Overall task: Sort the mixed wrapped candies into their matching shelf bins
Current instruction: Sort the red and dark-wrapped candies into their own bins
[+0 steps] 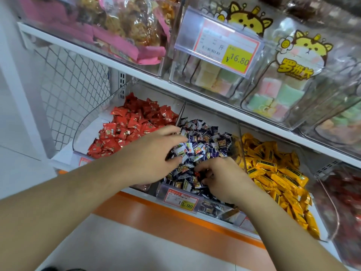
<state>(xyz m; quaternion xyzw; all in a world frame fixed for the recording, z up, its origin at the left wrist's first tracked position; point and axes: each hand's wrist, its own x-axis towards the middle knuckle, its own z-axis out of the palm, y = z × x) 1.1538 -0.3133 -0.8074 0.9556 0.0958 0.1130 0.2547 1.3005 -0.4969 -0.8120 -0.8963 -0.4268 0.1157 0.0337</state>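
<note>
Three clear bins sit side by side on the lower shelf. The left bin holds red candies, the middle bin blue-and-white candies, and the right bin yellow candies. My left hand lies over the blue-and-white pile, its fingers spread and touching the wrappers. My right hand is in the front of the same pile. Its curled fingers and thumb pinch a small red candy among the blue ones.
An upper shelf carries clear bins of pink-bagged snacks and pastel sweets. Price tags hang on the bin fronts. Another bin of dark red sweets stands at the far right. A wire mesh panel closes the left end.
</note>
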